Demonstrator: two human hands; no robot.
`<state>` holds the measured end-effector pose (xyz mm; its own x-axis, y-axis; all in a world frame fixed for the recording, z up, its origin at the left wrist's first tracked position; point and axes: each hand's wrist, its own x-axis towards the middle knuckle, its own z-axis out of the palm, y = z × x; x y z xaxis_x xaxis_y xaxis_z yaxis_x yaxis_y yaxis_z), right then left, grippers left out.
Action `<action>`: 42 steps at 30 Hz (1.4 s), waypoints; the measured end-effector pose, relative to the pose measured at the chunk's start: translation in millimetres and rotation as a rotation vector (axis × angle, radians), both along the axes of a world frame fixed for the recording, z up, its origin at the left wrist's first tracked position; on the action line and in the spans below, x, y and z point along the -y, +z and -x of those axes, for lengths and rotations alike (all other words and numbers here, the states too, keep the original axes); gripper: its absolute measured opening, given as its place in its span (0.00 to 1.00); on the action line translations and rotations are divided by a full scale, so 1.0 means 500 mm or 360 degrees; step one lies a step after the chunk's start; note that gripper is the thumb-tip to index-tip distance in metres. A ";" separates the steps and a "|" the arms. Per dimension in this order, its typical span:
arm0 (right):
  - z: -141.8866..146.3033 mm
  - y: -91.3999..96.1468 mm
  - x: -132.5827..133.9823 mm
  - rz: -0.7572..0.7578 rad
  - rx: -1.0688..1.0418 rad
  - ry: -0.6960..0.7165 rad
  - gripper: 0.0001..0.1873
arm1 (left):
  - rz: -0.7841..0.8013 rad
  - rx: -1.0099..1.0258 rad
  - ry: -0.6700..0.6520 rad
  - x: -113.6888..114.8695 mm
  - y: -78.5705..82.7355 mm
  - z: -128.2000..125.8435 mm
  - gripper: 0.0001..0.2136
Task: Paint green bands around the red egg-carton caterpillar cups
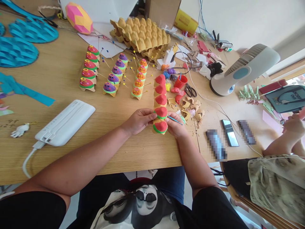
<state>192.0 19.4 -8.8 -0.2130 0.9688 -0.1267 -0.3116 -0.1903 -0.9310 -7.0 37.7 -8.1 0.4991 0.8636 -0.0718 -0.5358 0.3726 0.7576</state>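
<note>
A row of egg-carton cups topped with red clay (160, 100) lies on the wooden table (62, 76) in front of me; the two nearest cups also have green bands. My left hand (139, 121) pinches the near end of this row from the left. On the right side of the row, my right hand (173, 125) is closed on a thin blue stick (175, 120) whose tip points right. Three finished rows stand further back: red and green (88, 68), purple (115, 74) and orange (139, 78), with pins stuck beside them.
A white power bank (65, 122) lies at left, an egg tray (140, 36) and glue gun (168, 57) at the back, scissors (190, 90), a red cup (180, 81) and carton scraps (190, 109) to the right. A desk fan (243, 68) stands right. Another person's arm (289, 135) rests at far right.
</note>
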 end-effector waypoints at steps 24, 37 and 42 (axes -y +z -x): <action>-0.037 0.006 -0.001 -0.0125 0.0192 0.0100 0.16 | -0.0642 -0.0881 0.0294 0.011 0.015 0.012 0.17; -0.038 0.007 -0.002 -0.0193 0.0292 0.0121 0.18 | -0.0814 -0.1017 0.0354 0.010 0.011 0.014 0.22; -0.039 0.014 0.000 -0.0220 0.0301 0.0145 0.16 | -0.0829 -0.1088 0.0344 0.011 0.010 0.016 0.23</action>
<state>211.5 19.5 -1.9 -0.2855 0.9575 -0.0401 -0.1169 -0.0764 -0.9902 -14.8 32.3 -3.3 0.3132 0.9402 0.1339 0.0776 -0.1659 0.9831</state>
